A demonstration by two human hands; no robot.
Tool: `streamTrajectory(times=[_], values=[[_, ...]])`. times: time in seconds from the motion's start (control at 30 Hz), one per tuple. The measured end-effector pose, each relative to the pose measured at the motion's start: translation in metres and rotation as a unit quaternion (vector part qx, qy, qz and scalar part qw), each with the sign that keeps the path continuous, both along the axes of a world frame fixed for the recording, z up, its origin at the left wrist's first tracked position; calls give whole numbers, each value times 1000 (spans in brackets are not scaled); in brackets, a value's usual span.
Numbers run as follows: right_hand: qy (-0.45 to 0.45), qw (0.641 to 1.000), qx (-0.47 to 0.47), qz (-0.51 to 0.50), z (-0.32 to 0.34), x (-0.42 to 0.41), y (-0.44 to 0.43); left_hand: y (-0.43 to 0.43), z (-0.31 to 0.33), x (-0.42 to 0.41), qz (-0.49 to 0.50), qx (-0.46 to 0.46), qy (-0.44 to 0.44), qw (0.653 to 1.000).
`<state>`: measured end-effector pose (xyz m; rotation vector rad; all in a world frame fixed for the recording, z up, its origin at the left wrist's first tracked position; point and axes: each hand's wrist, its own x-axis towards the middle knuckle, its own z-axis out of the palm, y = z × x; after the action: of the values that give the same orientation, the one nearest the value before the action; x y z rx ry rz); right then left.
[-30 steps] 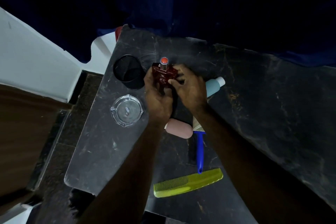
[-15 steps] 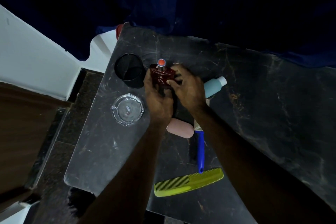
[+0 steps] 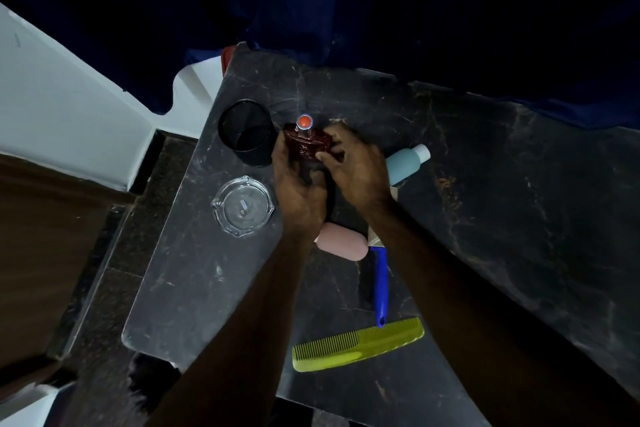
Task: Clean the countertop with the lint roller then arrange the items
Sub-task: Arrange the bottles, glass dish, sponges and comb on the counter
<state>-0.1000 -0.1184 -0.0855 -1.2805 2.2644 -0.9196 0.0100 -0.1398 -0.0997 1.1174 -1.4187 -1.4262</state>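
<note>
A dark red perfume bottle (image 3: 306, 146) with a round orange-topped cap is held upright above the black countertop (image 3: 485, 191). My left hand (image 3: 298, 184) wraps its left side and bottom; my right hand (image 3: 356, 166) pinches its right side. The lint roller (image 3: 380, 284) lies behind my wrists, its blue handle pointing toward me and its head mostly hidden under my right forearm. A pink oblong item (image 3: 343, 244) rests beside it. A yellow-green comb (image 3: 358, 345) lies near the front. A light blue bottle (image 3: 407, 163) with a white cap lies on its side to the right.
A black round cup (image 3: 247, 135) stands at the back left, close to the perfume bottle. A clear glass ashtray (image 3: 242, 206) sits in front of it. The countertop's left edge drops to a dark floor. A dark blue curtain hangs along the back.
Both hands have carried the perfume bottle slightly toward the back of the countertop. The other items have not moved.
</note>
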Motion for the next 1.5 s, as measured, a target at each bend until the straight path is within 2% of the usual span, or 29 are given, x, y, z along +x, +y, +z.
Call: streamTrajectory(times=[0.3,0.47,0.6,0.8,0.93,1.0,1.1,1.17,1.37,1.5], values=[[11,1000,2,-1,3,2,3,5,8,3,-10,35,-11,999],[-21,999,27,-34,8,0,8,8,18,6,-14,47,-16,999],[-16,997,22,-65,17,4,37,20,22,18,-28,63,-41,997],[-11,996,84,-24,30,34,87,41,19,51,-58,116,-51,990],[24,991,131,-8,33,46,105,53,19,79,-122,53,-112,985],[33,988,148,-1,31,50,109,55,21,90,-173,10,-162,971],[54,984,170,20,29,55,114,55,23,97,-234,-90,-285,925],[70,983,168,35,28,58,115,56,25,97,-257,-126,-331,899],[96,978,177,56,26,60,115,46,23,93,-302,-154,-374,863],[95,972,202,70,26,59,115,43,19,95,-308,-164,-377,858]])
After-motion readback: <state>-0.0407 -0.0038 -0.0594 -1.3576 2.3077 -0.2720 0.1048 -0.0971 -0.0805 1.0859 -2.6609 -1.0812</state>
